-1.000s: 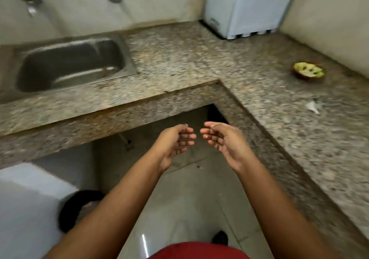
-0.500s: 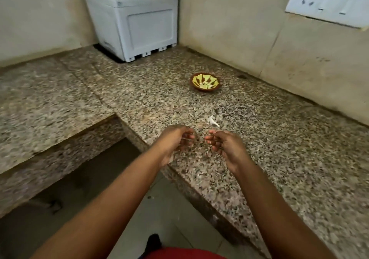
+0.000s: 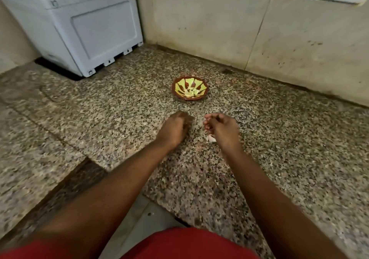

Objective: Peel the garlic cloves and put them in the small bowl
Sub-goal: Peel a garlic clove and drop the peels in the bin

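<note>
Pale garlic clove (image 3: 211,138) beneath right hand (image 3: 221,128)

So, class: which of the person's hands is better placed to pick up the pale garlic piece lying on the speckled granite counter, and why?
The right hand. The pale garlic piece lies on the speckled granite counter just under its curled fingers, while the left hand sits further away, across a gap. What either hand holds is unclear.

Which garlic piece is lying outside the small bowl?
The pale piece on the granite counter, just under the right hand. The other pieces lie inside the small bowl.
</note>
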